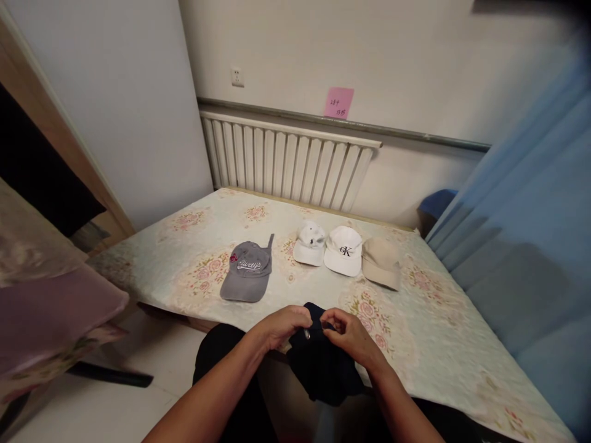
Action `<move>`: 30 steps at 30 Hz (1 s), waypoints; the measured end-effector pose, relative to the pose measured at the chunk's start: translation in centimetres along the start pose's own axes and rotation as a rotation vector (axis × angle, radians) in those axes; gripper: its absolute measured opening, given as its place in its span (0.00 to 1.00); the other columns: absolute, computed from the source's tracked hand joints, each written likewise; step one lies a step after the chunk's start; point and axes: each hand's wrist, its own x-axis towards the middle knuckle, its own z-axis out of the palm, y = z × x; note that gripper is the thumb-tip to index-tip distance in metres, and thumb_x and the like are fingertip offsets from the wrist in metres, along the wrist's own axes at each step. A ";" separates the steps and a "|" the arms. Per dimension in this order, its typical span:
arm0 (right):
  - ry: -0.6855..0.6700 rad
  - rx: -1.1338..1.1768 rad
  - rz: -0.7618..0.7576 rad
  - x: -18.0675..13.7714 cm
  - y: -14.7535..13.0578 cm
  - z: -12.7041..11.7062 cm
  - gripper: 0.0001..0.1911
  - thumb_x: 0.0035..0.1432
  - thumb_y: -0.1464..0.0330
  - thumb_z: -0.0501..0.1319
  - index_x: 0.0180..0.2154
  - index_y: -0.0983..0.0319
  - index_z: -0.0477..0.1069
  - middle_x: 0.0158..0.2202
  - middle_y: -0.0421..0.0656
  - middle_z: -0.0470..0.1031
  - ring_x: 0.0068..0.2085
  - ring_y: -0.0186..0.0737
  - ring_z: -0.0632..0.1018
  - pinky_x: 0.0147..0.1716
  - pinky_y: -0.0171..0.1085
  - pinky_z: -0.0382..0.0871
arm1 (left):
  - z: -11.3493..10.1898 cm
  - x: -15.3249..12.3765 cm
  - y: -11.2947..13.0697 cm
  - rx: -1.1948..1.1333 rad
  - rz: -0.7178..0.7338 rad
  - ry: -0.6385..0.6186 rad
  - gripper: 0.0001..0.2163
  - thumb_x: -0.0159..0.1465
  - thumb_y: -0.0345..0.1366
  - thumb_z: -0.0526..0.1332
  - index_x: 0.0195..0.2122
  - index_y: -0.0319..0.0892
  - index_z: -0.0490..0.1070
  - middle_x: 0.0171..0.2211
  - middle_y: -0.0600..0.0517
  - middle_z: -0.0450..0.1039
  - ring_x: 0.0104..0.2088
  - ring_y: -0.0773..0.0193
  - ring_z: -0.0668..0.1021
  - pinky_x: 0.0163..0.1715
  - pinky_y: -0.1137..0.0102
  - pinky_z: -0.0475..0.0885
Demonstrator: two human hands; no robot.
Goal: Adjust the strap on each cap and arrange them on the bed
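A dark baseball cap (323, 369) hangs between my hands at the near edge of the table, its back strap and a small metal buckle (307, 334) facing me. My left hand (287, 325) pinches the strap area left of the opening. With thumb and fingers closed, my right hand (348, 335) grips the strap on the other side. A grey cap (247, 271) with white lettering lies beyond my left hand, its strap sticking up behind. Farther back, a small white cap (309, 243), a white cap with black letters (343, 251) and a beige cap (381, 263) sit in a row.
A floral cloth (258, 215) covers the table. Behind it are a white radiator (295, 160), a pipe and a pink note (338, 103) on the wall. A blue curtain (530, 215) borders the right side; a cloth-covered seat (55, 307) stands at left.
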 end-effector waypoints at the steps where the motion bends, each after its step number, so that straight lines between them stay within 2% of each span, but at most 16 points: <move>1: -0.001 0.001 0.001 0.0 0.0 0.0 0.07 0.47 0.72 0.59 0.31 0.59 0.71 0.22 0.35 0.65 0.24 0.32 0.63 0.24 0.34 0.54 | 0.0 0.0 0.0 -0.006 -0.004 -0.003 0.05 0.45 0.33 0.60 0.20 0.41 0.64 0.15 0.59 0.60 0.16 0.73 0.61 0.17 0.76 0.51; 19: -0.055 -0.061 -0.018 0.0 0.6 -0.4 0.06 0.47 0.72 0.59 0.32 0.61 0.70 0.22 0.34 0.61 0.24 0.31 0.60 0.24 0.33 0.52 | -0.1 0.0 0.2 -0.065 -0.094 -0.046 0.05 0.42 0.30 0.59 0.18 0.41 0.61 0.14 0.58 0.63 0.15 0.71 0.66 0.14 0.77 0.56; 30: -0.067 -0.070 -0.012 -0.1 1.1 -0.5 0.06 0.47 0.72 0.59 0.31 0.60 0.70 0.21 0.33 0.59 0.24 0.31 0.58 0.23 0.33 0.51 | -0.3 -0.2 0.2 -0.007 -0.114 -0.055 0.04 0.43 0.30 0.57 0.18 0.42 0.60 0.13 0.60 0.59 0.14 0.72 0.62 0.12 0.78 0.54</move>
